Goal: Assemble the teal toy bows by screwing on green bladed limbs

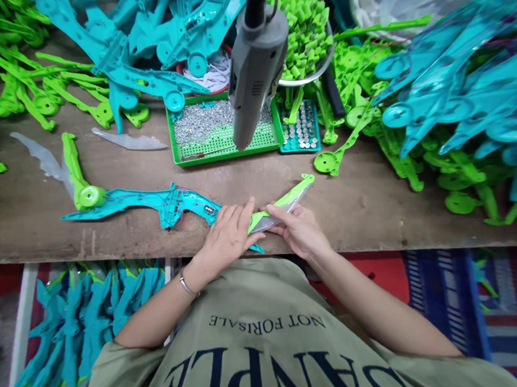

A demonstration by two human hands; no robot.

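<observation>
A blue plastic toy-bow shell lies across the bench before me, with thin wires and small metal parts in its middle. My left hand is laid over the shell's right end, fingers stretched and thumb round the near side, covering the joint there. From that joint a green bow arm sticks out to the right. Between thumb and fingers, my right hand grips this arm together with a translucent blade-shaped strip along it. Another green arm with a translucent strip sits at the left end.
A green tray of screws stands behind, beside a small tray of round metal pieces. A grey electric screwdriver hangs above. Blue shells and green arms pile up on both sides. A loose translucent strip lies left.
</observation>
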